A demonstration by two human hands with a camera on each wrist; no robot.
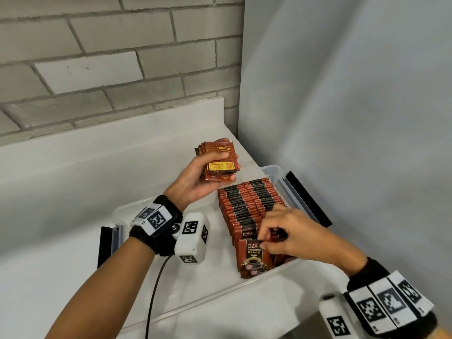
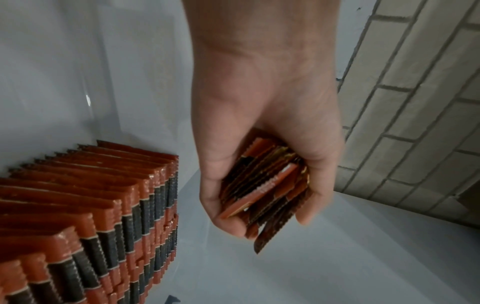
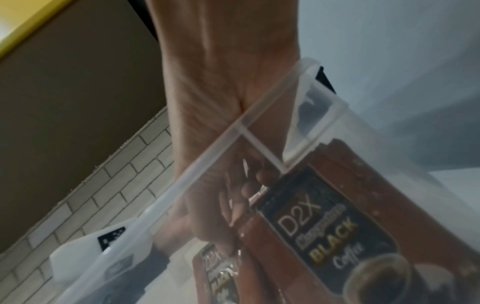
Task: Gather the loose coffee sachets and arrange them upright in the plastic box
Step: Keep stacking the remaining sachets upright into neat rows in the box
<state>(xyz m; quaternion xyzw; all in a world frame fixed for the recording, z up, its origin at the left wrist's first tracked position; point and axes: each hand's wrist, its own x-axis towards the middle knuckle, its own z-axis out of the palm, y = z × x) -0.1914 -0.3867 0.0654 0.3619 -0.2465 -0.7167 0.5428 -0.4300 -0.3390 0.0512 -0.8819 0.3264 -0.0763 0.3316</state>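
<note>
A clear plastic box lies on the white counter, its right half packed with upright red-and-black coffee sachets in rows. My left hand hovers above the box's far left part and grips a stack of loose sachets; the same stack shows edge-on in the left wrist view beside the packed rows. My right hand is down at the near end of the rows, fingertips pinching the top of the front sachet. Through the box wall I see that sachet's "D2X Black Coffee" face.
The box has black latches at its left and right ends. A brick wall stands behind the counter and a grey panel closes the right side. The left half of the box floor is bare. A black cable hangs from my left wrist.
</note>
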